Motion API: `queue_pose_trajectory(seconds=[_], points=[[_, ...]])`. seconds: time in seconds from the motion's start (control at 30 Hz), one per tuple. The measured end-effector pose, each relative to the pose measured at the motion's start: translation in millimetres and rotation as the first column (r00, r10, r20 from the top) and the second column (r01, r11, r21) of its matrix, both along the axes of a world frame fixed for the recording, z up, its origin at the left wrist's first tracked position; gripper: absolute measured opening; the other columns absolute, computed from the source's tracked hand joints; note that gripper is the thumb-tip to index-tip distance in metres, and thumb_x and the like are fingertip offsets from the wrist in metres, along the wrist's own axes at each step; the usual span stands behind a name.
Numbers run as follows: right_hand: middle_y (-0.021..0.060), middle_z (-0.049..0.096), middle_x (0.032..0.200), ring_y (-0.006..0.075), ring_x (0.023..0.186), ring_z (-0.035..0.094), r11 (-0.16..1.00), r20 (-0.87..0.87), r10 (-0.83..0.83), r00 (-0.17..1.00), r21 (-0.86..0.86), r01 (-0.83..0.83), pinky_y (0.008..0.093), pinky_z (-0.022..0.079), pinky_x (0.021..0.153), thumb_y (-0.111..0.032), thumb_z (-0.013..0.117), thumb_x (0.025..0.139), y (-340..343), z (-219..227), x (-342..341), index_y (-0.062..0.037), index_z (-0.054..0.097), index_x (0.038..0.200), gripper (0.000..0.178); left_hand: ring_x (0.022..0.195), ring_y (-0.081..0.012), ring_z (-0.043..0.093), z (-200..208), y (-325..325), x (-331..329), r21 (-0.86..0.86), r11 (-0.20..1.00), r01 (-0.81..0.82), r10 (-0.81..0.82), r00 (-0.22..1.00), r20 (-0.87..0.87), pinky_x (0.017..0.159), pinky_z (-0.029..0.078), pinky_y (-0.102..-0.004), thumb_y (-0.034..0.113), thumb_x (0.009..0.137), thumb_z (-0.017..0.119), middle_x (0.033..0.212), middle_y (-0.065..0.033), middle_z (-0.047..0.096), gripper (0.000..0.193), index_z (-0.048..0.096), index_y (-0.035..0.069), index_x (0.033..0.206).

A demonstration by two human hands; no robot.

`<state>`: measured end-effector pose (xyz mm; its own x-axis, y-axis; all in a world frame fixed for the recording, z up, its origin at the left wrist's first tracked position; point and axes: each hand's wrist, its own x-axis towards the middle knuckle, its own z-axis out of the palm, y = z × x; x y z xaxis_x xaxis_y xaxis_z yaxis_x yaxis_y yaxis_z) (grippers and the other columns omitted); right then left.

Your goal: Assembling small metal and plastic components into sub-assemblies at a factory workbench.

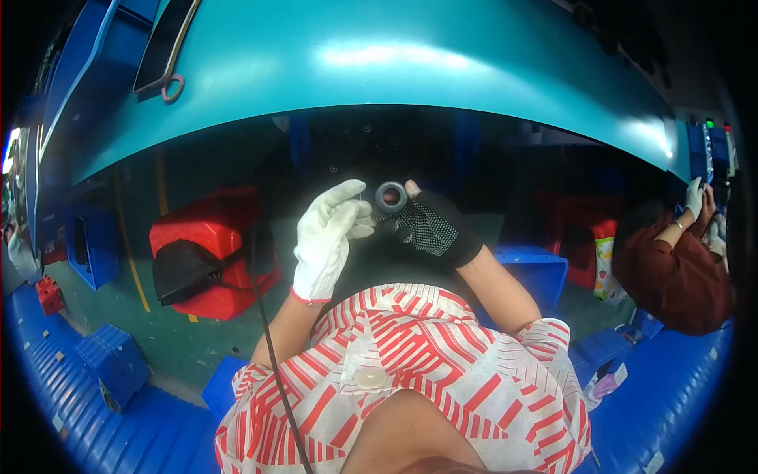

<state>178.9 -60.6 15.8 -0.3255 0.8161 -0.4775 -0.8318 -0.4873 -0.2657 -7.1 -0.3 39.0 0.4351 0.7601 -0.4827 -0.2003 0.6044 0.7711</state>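
A dark grey ring (391, 185) with a round hole is held up in front of me, over the dark gap below the bench edge. My right hand (430, 226), in a black glove with pale dots and bare fingertips, grips it between thumb and fingers. Just to its left is my left hand (327, 231) in a white glove, with thumb and fingers drawn together. A fine, thin thing may be between those fingertips, but it is too small to make out.
A teal bench (347, 79) curves across the far side, with a black tray (164, 49) and a small pinkish ring (173, 88) at its left. A red stool (201, 213) bears a black bag (185, 272). A cable (272, 355) hangs by my left arm. A co-worker (679, 268) sits right.
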Motion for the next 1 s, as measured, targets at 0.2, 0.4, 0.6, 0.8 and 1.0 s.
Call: queue_pose_trajectory(seconds=[0.2,0.4,0.6,0.8,1.0], points=[[0.0064,0.064,0.09,0.013,0.074,0.06,1.0,0.04,0.024,0.999,-0.008,-0.024,0.0225,0.046,0.055,-0.034,0.053,0.094,2.9,4.4,1.8,-0.0068,0.06,0.105,0.03,0.076,-0.0181,0.066,-3.7,0.7,1.2,0.02,0.999,-0.027,0.027,1.0,0.007,0.066,0.057,-0.0262,0.009,0.091,0.053,0.092,-0.0137,0.065,0.033,0.05,-0.006,0.121],[0.0077,0.063,0.096,0.0159,0.078,0.061,0.999,0.167,0.046,0.985,0.0,-0.046,0.0242,0.048,0.063,-0.033,0.057,0.092,2.3,3.9,2.2,-0.0056,0.059,0.107,0.032,0.077,-0.0182,0.067,-7.4,1.8,-0.9,0.022,1.0,-0.012,0.012,1.0,0.025,0.066,0.057,-0.0262,0.011,0.091,0.054,0.094,-0.0144,0.065,0.035,0.05,-0.005,0.122],[0.0134,0.06,0.105,0.0229,0.093,0.063,0.847,0.937,-0.296,0.184,0.347,-0.403,0.0326,0.05,0.078,-0.015,0.072,0.074,3.1,21.6,-8.4,-0.004,0.055,0.117,0.047,0.079,-0.0194,0.066,-7.4,-5.9,5.9,-0.123,0.992,-0.003,0.017,0.993,0.113,0.068,0.058,-0.03,0.007,0.087,0.058,0.098,-0.0124,0.062,0.037,0.049,-0.005,0.121],[0.0091,0.064,0.096,0.0253,0.084,0.064,0.614,0.75,-0.649,-0.125,0.42,-0.668,0.0331,0.051,0.07,-0.021,0.072,0.075,25.3,78.7,25.5,-0.007,0.062,0.105,0.035,0.079,-0.0174,0.065,-8.6,3.6,11.2,-0.117,0.992,0.036,-0.015,0.985,0.174,0.068,0.059,-0.0284,0.009,0.086,0.061,0.097,-0.0101,0.062,0.039,0.05,-0.005,0.12],[0.0101,0.065,0.089,0.026,0.077,0.064,0.741,0.539,-0.671,-0.509,0.513,-0.434,0.035,0.05,0.067,-0.015,0.066,0.081,131.6,130.2,116.1,-0.0094,0.064,0.098,0.018,0.077,-0.0191,0.066,-6.4,11.7,14.0,-0.133,0.991,0.023,0.001,0.984,0.176,0.066,0.058,-0.0263,0.007,0.085,0.062,0.095,-0.0107,0.065,0.039,0.05,-0.006,0.12]])
